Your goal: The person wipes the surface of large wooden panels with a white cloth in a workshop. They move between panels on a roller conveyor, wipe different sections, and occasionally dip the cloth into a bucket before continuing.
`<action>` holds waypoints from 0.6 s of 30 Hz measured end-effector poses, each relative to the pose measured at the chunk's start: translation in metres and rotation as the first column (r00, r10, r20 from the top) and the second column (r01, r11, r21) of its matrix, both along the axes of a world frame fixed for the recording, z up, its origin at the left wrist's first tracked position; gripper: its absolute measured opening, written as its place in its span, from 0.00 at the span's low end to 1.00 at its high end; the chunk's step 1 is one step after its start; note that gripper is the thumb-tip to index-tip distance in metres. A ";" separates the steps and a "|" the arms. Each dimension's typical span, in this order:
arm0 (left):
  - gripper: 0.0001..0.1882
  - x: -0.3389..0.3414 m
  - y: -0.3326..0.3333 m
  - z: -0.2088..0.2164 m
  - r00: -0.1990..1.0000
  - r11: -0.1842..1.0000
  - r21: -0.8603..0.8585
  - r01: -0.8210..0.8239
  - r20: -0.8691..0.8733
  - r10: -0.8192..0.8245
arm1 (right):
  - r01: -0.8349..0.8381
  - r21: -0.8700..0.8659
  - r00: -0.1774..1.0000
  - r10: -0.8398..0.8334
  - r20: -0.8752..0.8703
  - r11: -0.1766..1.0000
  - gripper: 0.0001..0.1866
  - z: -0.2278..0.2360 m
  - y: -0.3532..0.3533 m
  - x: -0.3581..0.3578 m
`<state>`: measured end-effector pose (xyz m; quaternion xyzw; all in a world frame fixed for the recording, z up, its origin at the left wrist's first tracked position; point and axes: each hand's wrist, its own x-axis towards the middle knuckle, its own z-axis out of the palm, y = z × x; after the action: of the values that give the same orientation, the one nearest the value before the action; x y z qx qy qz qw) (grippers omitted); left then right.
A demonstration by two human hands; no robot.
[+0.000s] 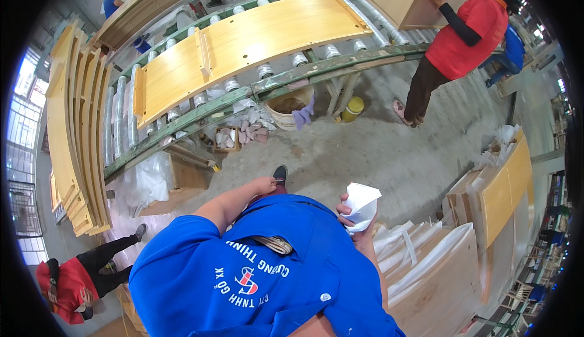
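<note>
two hands: both bare, at the front of a blue shirt [261, 276]
right hand [354, 218]: fingers curled shut around a crumpled white cloth [362, 203], soft and folded, held at chest height
left hand [263, 185]: loosely curled beside the shirt; whether it holds anything cannot be told
wood panel [243, 48]: one, long, smooth, yellow, lying on a roller conveyor [340, 63] of grey metal tubes
bucket [289, 108]: one, round, pale, under the conveyor
</note>
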<state>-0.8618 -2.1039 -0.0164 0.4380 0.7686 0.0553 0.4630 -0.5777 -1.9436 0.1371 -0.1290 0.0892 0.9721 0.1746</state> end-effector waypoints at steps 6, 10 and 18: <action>0.17 0.004 0.008 -0.006 0.999 0.999 0.014 0.043 0.007 -0.043 | 0.031 0.003 0.999 -0.031 -0.022 1.000 0.31 -0.001 -0.004 0.007; 0.15 0.004 0.007 -0.009 0.999 0.998 0.056 0.034 0.010 -0.034 | 0.045 -0.017 0.999 -0.045 -0.022 0.999 0.32 -0.005 -0.007 0.010; 0.15 0.004 -0.002 -0.009 1.000 0.998 0.059 -0.024 -0.004 0.024 | 0.018 -0.042 1.000 -0.018 -0.014 0.999 0.31 -0.008 -0.007 0.009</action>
<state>-0.8574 -2.1061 -0.0250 0.4422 0.7728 0.0824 0.4476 -0.5691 -1.9504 0.1290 -0.1250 0.1122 0.9693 0.1798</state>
